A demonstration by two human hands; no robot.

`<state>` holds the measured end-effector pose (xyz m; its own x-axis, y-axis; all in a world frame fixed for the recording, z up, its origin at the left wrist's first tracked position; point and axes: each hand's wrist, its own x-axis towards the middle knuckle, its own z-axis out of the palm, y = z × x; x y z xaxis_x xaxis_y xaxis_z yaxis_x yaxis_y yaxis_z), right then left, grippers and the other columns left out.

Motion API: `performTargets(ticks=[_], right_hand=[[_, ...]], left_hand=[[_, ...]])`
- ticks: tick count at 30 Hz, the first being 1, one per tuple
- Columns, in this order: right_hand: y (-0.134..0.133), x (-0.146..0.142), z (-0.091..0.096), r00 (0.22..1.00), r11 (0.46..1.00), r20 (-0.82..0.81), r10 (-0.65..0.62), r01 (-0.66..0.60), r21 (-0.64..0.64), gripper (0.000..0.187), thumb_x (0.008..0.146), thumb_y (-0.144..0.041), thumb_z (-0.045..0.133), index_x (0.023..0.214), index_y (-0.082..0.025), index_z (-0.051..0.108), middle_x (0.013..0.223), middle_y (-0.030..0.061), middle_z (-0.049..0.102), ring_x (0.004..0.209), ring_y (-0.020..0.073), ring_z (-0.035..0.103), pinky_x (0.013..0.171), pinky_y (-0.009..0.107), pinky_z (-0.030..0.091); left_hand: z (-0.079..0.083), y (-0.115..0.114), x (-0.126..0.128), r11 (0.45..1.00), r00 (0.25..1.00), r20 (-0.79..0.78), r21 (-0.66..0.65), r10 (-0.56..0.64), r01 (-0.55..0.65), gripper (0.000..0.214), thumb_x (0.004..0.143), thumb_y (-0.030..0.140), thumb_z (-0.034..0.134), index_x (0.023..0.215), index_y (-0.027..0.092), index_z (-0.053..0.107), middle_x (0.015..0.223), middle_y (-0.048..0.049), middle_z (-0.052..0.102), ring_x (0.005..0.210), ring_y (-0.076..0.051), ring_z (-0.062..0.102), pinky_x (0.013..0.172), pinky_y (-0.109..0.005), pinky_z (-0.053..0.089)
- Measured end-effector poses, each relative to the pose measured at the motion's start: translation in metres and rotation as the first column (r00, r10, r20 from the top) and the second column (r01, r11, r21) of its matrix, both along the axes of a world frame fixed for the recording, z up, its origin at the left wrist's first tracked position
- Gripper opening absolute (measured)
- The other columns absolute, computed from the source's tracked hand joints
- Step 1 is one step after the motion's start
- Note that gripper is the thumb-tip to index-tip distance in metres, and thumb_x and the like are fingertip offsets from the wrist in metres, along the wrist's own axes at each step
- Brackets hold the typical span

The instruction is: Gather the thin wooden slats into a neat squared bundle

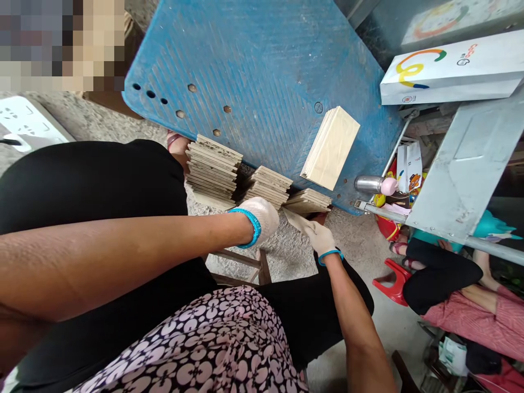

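Both my hands wear white gloves with blue cuffs and reach down below the blue metal table [254,65]. My left hand [262,217] is curled, knuckles up, just in front of the stacks of thin wood pieces [268,186]; its fingers are hidden. My right hand [321,238] pinches a thin wood piece [295,219] that sticks out to the upper left. A taller stack of wood pieces [213,169] stands to the left, a low stack [309,201] to the right. A pale bundle of wood pieces [331,147] lies on the table top.
A wooden stool frame [245,265] stands under my knees. To the right sit another person's legs [442,275], a red plastic stool [391,281], a steel flask [370,184], a grey metal chute [462,169] and a white box [450,68]. A white power strip [27,123] lies at left.
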<state>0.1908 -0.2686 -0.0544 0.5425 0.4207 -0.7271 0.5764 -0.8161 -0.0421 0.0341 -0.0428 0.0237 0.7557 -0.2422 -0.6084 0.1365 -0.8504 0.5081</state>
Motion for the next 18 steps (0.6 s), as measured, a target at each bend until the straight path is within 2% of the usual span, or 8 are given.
performTargets(ticks=[2,4,6,9,11,13,16,18], right_hand=[[-0.009,0.010,0.019,0.976,0.970,-0.049,-0.210,0.214,0.113,0.027,0.087,-0.034,0.058,0.104,-0.019,0.072,0.094,0.0062,0.073,0.089,0.0236,0.066,0.079,0.032,0.049],[-0.020,0.016,0.043,0.901,0.876,-0.089,-0.426,0.435,0.209,0.032,0.079,-0.040,0.065,0.096,-0.016,0.074,0.089,0.0068,0.074,0.086,0.0252,0.068,0.078,0.034,0.052],[-0.031,0.018,0.069,0.780,0.722,-0.156,-0.606,0.622,0.303,0.042,0.070,-0.046,0.073,0.095,-0.012,0.074,0.086,0.0087,0.074,0.083,0.0266,0.069,0.076,0.036,0.054],[-0.044,0.012,0.104,0.561,0.424,-0.329,-0.759,0.811,0.404,0.056,0.062,-0.050,0.081,0.099,-0.010,0.073,0.087,0.0113,0.074,0.079,0.0276,0.070,0.076,0.040,0.057],[-0.052,0.004,0.120,0.430,0.242,-0.411,-0.804,0.868,0.434,0.061,0.059,-0.049,0.085,0.105,-0.011,0.070,0.091,0.0125,0.075,0.082,0.0286,0.071,0.078,0.043,0.059],[-0.059,-0.006,0.129,0.339,0.111,-0.441,-0.831,0.878,0.466,0.066,0.059,-0.047,0.086,0.113,-0.013,0.068,0.098,0.0131,0.074,0.087,0.0291,0.072,0.081,0.045,0.059],[-0.066,-0.024,0.129,0.281,0.001,-0.472,-0.835,0.860,0.510,0.071,0.065,-0.051,0.082,0.123,-0.014,0.063,0.106,0.0140,0.073,0.097,0.0287,0.071,0.087,0.046,0.058],[-0.066,-0.037,0.120,0.262,-0.035,-0.513,-0.818,0.866,0.500,0.072,0.071,-0.057,0.075,0.127,-0.013,0.060,0.110,0.0149,0.072,0.103,0.0275,0.069,0.091,0.044,0.057]], left_hand=[[0.003,0.002,0.002,1.000,1.000,0.002,-0.005,-0.010,0.010,0.034,0.084,-0.002,0.047,0.108,-0.001,0.070,0.101,-0.0284,0.069,0.096,-0.040,0.068,0.078,-0.051,0.054],[0.006,0.003,0.003,1.000,1.000,0.004,-0.021,-0.018,0.018,0.034,0.084,-0.001,0.047,0.109,0.000,0.070,0.100,-0.0285,0.069,0.095,-0.040,0.068,0.078,-0.051,0.054],[0.006,0.002,0.004,0.998,0.999,0.005,-0.039,-0.041,0.041,0.033,0.084,0.001,0.049,0.109,0.000,0.071,0.099,-0.0285,0.070,0.094,-0.040,0.068,0.078,-0.051,0.054],[0.003,-0.002,0.005,0.993,0.997,0.003,-0.094,-0.071,0.071,0.029,0.084,0.008,0.055,0.105,0.001,0.073,0.096,-0.0273,0.070,0.092,-0.039,0.069,0.079,-0.046,0.053],[0.001,-0.003,0.006,0.986,0.999,-0.021,-0.160,-0.041,0.037,0.027,0.082,0.015,0.059,0.102,0.004,0.075,0.096,-0.0250,0.071,0.092,-0.036,0.069,0.077,-0.041,0.052],[0.000,-0.003,0.008,0.971,0.997,-0.060,-0.231,0.039,-0.052,0.028,0.077,0.023,0.064,0.098,0.009,0.076,0.098,-0.0220,0.072,0.089,-0.033,0.068,0.073,-0.035,0.050],[0.000,-0.004,0.007,0.916,0.972,-0.133,-0.330,0.193,-0.227,0.031,0.070,0.038,0.069,0.088,0.014,0.076,0.091,-0.0155,0.072,0.076,-0.028,0.066,0.066,-0.032,0.048],[-0.001,-0.007,0.005,0.815,0.926,-0.192,-0.441,0.324,-0.377,0.032,0.071,0.043,0.067,0.087,0.016,0.075,0.084,-0.0100,0.072,0.071,-0.024,0.065,0.062,-0.030,0.048]])
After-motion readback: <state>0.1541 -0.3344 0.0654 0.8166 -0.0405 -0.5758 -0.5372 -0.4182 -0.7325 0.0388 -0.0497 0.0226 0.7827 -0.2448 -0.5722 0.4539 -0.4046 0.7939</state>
